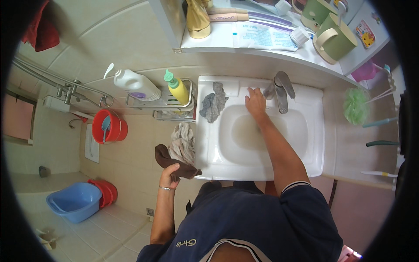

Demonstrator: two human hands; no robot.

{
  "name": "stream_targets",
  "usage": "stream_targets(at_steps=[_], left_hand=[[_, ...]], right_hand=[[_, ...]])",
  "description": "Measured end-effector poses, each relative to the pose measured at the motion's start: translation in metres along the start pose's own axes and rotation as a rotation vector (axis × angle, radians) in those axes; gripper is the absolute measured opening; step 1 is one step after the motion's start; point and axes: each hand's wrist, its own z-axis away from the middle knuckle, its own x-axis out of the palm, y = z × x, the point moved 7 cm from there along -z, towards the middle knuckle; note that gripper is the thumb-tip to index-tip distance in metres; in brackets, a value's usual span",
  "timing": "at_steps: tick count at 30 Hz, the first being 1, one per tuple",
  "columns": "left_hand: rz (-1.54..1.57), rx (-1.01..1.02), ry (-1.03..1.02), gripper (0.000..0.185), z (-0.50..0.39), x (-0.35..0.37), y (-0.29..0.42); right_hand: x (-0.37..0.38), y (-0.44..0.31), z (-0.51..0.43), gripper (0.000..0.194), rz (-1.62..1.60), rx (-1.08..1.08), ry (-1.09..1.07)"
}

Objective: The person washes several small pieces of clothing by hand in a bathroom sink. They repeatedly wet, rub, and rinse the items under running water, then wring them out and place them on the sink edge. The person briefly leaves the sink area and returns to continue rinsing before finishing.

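Observation:
My left hand (169, 177) grips a brown sock (181, 167), which droops to both sides just left of the washbasin (207, 147). My right hand (256, 102) reaches over the bowl to the basin's back ledge, left of the metal tap (281, 93). Its fingers are slightly bent and spread, with nothing visible in them. Cloudy water (248, 134) stands in the bowl. Crumpled wet grey socks (214, 103) lie on the basin's left ledge. Behind the brown sock is a bunched whitish cloth (182, 140); what supports it is unclear.
A wire rack (147, 104) beside the basin holds a white jug (136, 83) and a yellow pump bottle (178, 90). Above the basin, a shelf (209, 44) carries toothpaste and green mugs (338, 37). Red bucket (104, 126) and blue tub (75, 201) stand at left.

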Motion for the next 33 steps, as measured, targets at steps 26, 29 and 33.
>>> stream_targets(at_steps=[26, 29, 33], left_hand=[[0.117, -0.025, -0.216, 0.082, -0.005, 0.041, 0.001], [0.146, 0.015, -0.249, 0.087, -0.003, 0.053, 0.008], [0.145, 0.080, -0.292, 0.088, 0.000, 0.059, 0.020]], right_hand=[[-0.004, -0.068, 0.048, 0.047, -0.659, 0.234, -0.152], [0.004, -0.109, 0.019, 0.083, -0.376, 0.180, -0.190], [0.041, -0.119, 0.019, 0.100, -0.323, 0.316, -0.399]])
